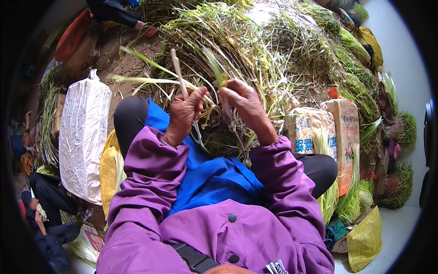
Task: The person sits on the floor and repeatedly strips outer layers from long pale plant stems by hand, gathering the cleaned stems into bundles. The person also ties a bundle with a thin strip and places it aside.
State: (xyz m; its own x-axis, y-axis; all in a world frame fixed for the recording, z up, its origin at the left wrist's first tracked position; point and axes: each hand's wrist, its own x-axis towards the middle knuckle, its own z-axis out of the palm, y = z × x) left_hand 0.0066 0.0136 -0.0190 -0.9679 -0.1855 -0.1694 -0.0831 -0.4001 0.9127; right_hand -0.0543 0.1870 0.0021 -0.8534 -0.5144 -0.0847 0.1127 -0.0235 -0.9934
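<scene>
My left hand (184,114) is closed around a pale, stick-like piece (178,70) that stands up past the thumb. Long light-green stalks (154,81), possibly garlic shoots, run out to the left from the same hand. To its right, my right hand (244,104) pinches a plant stalk whose green leafy end (214,66) is blurred. Thin pale strands hang below both hands, over the blue apron (212,178) on my lap. A large heap of green and dried stalks (219,30) lies just beyond my hands.
A white wrapped bundle (84,137) and a yellow sack (108,167) lie at left. Printed sacks (313,120) and pale stalk bundles (326,202) stand by my right knee. Other people sit at lower left and upper left. A yellow bag (365,239) is at lower right.
</scene>
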